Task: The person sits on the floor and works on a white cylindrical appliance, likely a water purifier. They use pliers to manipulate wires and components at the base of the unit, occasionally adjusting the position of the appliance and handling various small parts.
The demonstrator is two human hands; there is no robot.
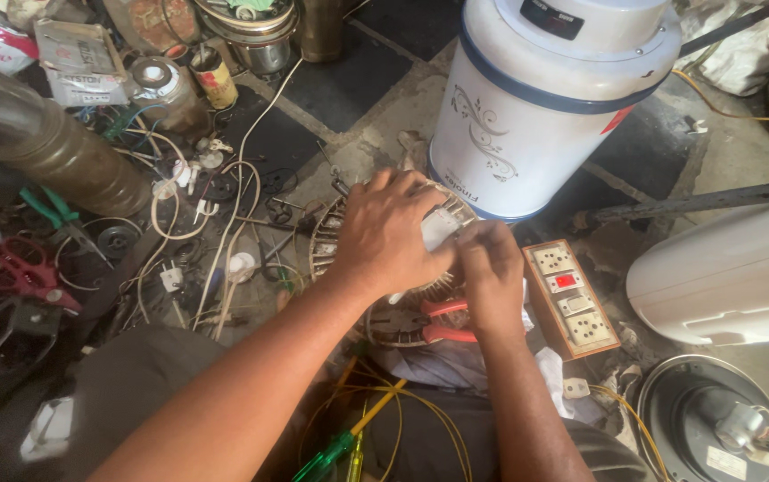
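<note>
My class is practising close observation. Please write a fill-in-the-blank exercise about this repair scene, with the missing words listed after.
1. Both hands, the left hand and right hand, meet over a small ____ part.
2. The pliers below the hands have ____ handles.
3. The switch and socket board lies to the ____ of the right hand.
4. The screwdriver has a ____ handle.

Missing words: white; red; right; green
</note>
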